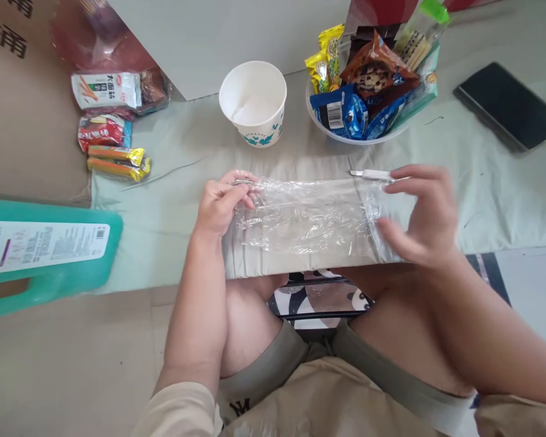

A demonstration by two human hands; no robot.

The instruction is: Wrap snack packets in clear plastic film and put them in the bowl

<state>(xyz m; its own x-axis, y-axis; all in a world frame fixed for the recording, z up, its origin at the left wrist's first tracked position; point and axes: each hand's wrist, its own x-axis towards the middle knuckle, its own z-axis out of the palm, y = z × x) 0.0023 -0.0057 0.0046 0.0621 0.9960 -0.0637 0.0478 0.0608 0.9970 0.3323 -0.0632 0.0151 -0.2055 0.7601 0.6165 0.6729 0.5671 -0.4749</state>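
Observation:
A clear, crinkled plastic sheet or bag [304, 215] lies stretched over the cloth at the table's near edge; I cannot tell which it is. My left hand [222, 203] pinches its upper left corner between thumb and fingers. At the opposite end my right hand [425, 215] is slightly blurred, thumb and fingers spread apart, the fingertips close to the plastic's right edge. Just beyond that edge lies a small white-handled knife [372, 174], its short blade pointing left and its handle end by my right fingertips.
Behind the plastic stands a white paper tub [252, 103]. A clear bowl [316, 130] of wrapped snacks is to its right, then a dark phone [512, 106]. Several snack packets [107, 91] lie at the left, above a teal jug [73, 279]. A grey-white panel [200, 42] rises behind.

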